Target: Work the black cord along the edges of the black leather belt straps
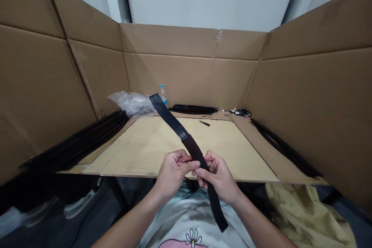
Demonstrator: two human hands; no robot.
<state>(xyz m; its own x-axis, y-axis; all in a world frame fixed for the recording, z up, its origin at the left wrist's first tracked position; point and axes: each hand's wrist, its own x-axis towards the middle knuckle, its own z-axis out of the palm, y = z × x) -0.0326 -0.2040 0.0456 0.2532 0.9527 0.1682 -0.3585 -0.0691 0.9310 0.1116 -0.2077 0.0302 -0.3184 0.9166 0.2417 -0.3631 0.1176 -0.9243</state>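
A long flat black strap point(171, 121) slants across the middle of the view, from above the table down toward my shirt. Its far part looks smooth and shiny with a hole near the tip; a dark brown sleeve-like band covers its middle, and the near part is matte black. My left hand point(174, 168) pinches the strap between thumb and fingers just below that band. From the other side, my right hand point(217, 172) grips it at nearly the same place, the two thumbs almost touching. Some fingertips are hidden behind the strap.
Cardboard walls enclose the table point(139, 143) on three sides. Dark strips lie in piles at left point(87, 139), back point(193, 108) and right point(281, 145). A small knife point(204, 123), a plastic bottle point(162, 92), clear plastic wrap point(130, 102) and tangled cables point(240, 112) are farther back.
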